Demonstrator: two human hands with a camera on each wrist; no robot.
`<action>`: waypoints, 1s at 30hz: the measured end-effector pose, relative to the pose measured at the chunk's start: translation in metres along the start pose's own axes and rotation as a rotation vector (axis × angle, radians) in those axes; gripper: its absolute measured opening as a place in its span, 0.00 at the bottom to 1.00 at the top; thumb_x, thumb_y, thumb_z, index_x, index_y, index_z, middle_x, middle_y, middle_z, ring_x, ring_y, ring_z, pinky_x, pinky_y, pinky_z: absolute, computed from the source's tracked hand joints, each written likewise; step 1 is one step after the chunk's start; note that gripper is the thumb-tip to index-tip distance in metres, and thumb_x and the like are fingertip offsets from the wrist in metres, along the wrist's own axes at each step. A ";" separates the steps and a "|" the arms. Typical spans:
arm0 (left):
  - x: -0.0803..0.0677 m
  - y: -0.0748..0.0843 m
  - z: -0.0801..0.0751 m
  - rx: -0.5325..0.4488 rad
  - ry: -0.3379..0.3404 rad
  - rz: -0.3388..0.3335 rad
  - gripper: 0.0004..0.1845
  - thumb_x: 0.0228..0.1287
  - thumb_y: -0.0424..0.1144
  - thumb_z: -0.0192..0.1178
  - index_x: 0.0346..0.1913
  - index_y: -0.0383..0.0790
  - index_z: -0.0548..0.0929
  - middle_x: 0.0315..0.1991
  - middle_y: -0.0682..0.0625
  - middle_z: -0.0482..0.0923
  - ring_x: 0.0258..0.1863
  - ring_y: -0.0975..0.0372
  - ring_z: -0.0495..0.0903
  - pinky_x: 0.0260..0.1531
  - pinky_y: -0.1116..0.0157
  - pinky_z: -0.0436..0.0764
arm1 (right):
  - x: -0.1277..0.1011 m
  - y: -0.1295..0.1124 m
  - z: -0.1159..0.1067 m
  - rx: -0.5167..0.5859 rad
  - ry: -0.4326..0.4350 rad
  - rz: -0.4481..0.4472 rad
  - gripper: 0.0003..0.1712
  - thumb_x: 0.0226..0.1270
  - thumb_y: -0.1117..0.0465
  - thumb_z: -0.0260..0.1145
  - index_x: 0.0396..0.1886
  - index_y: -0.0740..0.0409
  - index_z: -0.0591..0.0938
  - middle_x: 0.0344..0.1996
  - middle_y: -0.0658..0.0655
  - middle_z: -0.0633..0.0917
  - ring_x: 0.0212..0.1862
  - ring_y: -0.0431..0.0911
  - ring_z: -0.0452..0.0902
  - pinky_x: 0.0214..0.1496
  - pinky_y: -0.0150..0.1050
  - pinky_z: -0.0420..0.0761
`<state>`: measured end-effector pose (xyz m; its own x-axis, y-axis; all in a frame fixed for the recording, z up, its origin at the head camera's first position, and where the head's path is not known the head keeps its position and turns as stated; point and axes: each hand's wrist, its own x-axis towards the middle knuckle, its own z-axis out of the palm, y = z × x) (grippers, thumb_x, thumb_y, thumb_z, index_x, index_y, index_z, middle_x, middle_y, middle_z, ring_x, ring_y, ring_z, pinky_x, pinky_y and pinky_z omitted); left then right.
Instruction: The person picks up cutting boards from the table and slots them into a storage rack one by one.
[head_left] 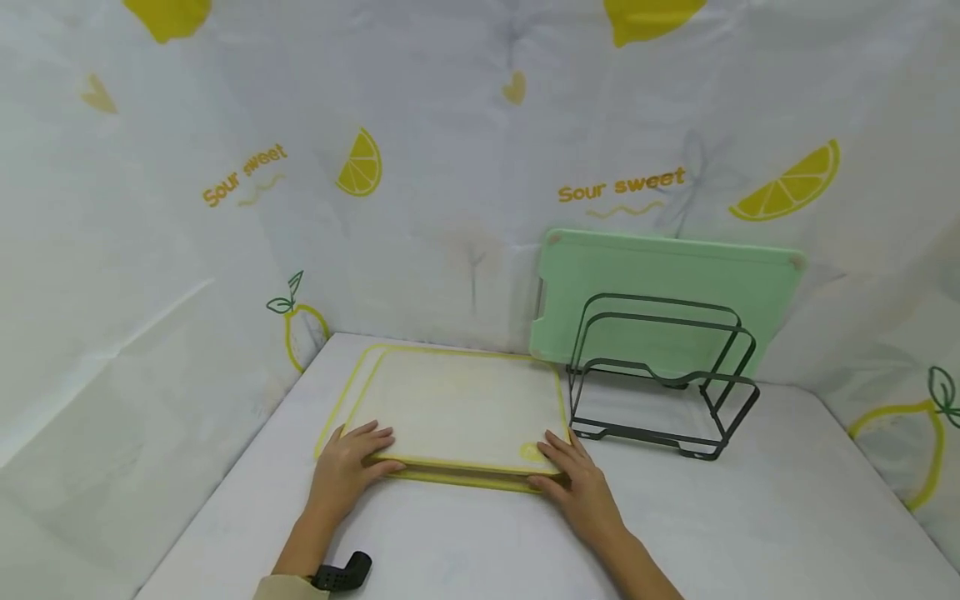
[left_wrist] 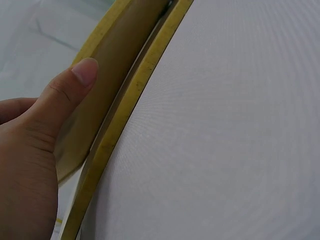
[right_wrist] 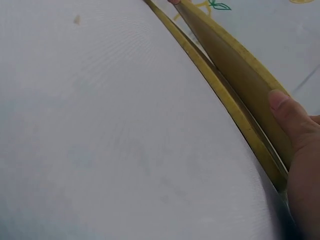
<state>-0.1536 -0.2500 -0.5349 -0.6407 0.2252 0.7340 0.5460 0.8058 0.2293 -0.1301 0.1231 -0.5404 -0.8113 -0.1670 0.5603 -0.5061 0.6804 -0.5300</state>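
Two white cutting boards with yellow edges lie stacked on the table. My left hand (head_left: 347, 468) holds the near left corner of the upper cutting board (head_left: 457, 404), and my right hand (head_left: 579, 482) holds its near right corner. Fingers lie over the top, with each thumb at the near edge. The front of the upper board is raised off the lower cutting board (head_left: 457, 477), leaving a wedge-shaped gap. In the left wrist view my thumb (left_wrist: 62, 92) presses its underside; in the right wrist view the other thumb (right_wrist: 287, 112) does likewise.
To the right of the boards stands a black wire rack (head_left: 660, 437) with several hoops. A green cutting board (head_left: 675, 275) stands upright at the rack's back. White lemon-print cloth (head_left: 450, 150) hangs behind and at the sides. White cloth covers the table (head_left: 465, 550).
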 end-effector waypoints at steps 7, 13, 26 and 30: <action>0.003 0.000 0.000 -0.020 0.053 0.046 0.28 0.34 0.50 0.77 0.42 0.39 0.91 0.45 0.47 0.90 0.50 0.47 0.87 0.54 0.32 0.75 | 0.002 0.002 -0.001 -0.037 0.085 -0.017 0.31 0.46 0.55 0.81 0.54 0.53 0.87 0.59 0.56 0.86 0.68 0.67 0.73 0.67 0.62 0.73; 0.004 0.001 0.000 0.014 0.075 0.100 0.25 0.42 0.51 0.74 0.43 0.39 0.90 0.45 0.46 0.90 0.49 0.46 0.87 0.52 0.30 0.76 | 0.003 0.002 0.000 -0.036 0.130 -0.027 0.29 0.45 0.57 0.82 0.52 0.53 0.87 0.57 0.55 0.87 0.68 0.64 0.74 0.67 0.58 0.70; 0.006 0.005 -0.003 0.042 0.137 0.165 0.24 0.55 0.56 0.67 0.45 0.39 0.89 0.45 0.46 0.90 0.47 0.46 0.87 0.49 0.30 0.76 | 0.006 0.009 0.000 0.189 0.208 0.037 0.38 0.36 0.66 0.85 0.55 0.60 0.85 0.60 0.62 0.84 0.66 0.43 0.77 0.68 0.15 0.64; 0.008 0.006 -0.002 0.053 0.156 0.163 0.24 0.58 0.57 0.65 0.45 0.39 0.89 0.44 0.46 0.90 0.46 0.46 0.87 0.49 0.29 0.76 | 0.007 0.010 -0.003 0.229 0.185 0.110 0.38 0.39 0.67 0.85 0.57 0.59 0.84 0.63 0.62 0.81 0.66 0.42 0.76 0.65 0.12 0.64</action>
<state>-0.1538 -0.2446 -0.5265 -0.4531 0.2702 0.8495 0.6035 0.7944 0.0692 -0.1397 0.1306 -0.5399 -0.8083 0.0460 0.5869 -0.4880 0.5052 -0.7117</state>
